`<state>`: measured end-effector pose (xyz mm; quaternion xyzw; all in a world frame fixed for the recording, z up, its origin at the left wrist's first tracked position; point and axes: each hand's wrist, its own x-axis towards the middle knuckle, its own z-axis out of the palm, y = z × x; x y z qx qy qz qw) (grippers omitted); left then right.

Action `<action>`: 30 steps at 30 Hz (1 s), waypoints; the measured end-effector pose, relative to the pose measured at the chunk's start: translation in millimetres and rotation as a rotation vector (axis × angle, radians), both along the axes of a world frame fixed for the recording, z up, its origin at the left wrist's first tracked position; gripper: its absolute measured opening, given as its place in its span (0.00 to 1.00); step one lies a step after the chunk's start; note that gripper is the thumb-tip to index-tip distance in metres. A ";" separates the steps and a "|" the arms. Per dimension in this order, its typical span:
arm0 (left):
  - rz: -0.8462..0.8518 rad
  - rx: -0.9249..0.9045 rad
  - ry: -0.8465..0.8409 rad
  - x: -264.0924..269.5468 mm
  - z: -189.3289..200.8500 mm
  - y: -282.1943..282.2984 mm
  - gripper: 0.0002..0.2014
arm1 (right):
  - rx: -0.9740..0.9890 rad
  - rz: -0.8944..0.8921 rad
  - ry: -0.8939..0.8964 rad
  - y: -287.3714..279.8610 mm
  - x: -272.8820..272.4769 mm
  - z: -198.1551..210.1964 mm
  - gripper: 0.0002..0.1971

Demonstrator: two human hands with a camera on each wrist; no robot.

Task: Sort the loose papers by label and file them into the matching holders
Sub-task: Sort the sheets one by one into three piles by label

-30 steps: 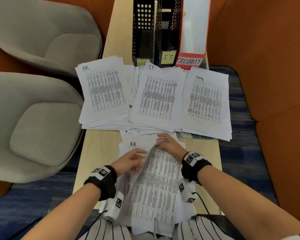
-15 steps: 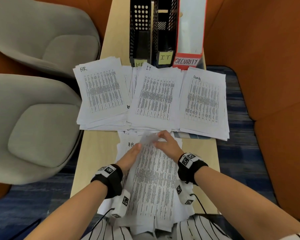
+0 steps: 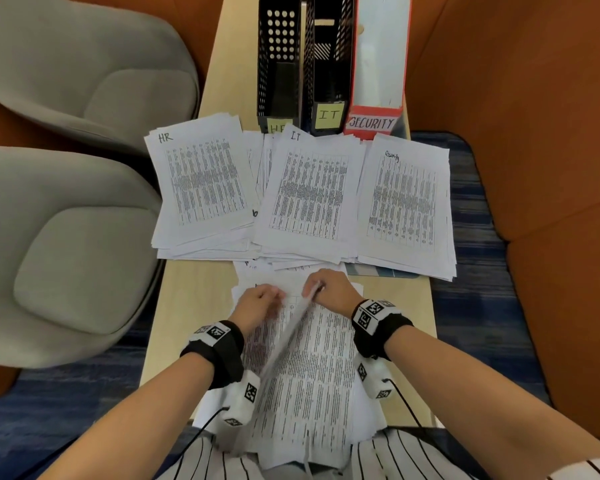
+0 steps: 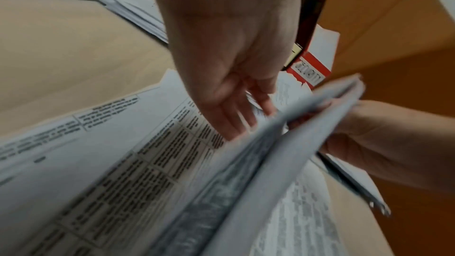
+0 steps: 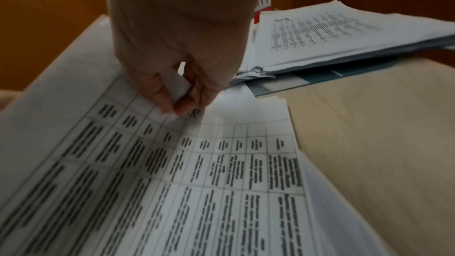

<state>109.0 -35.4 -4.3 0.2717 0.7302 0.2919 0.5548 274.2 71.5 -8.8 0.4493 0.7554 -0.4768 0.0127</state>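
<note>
The loose pile of printed sheets lies on the table in front of me. My right hand pinches the top corner of the top sheet, which stands lifted on edge; the pinch shows in the right wrist view. My left hand lies with straight fingers on the page underneath. Beyond are three sorted piles: HR, IT and Security. Behind them stand the HR holder, the IT holder and the red Security holder.
The wooden table is narrow, and its bare strips flank the loose pile. Two grey chairs stand to the left, an orange wall to the right. A teal folder pokes out under the Security pile.
The top sheet lay nearly flat half a second ago; my right hand has raised its corner so it stands on edge. My left hand has slid onto the page below.
</note>
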 end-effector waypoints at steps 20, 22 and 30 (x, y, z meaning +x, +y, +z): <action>0.179 0.009 -0.166 -10.5 9.7 -42.4 0.14 | 0.053 0.031 -0.048 2.2 -26.1 11.0 0.26; 0.203 -0.013 -0.264 -14.2 7.6 -44.0 0.15 | 0.008 -0.034 0.005 1.9 -24.8 8.9 0.29; 0.291 0.082 -0.184 -22.5 -7.0 -50.5 0.21 | 0.099 0.052 0.025 2.9 -16.9 12.7 0.24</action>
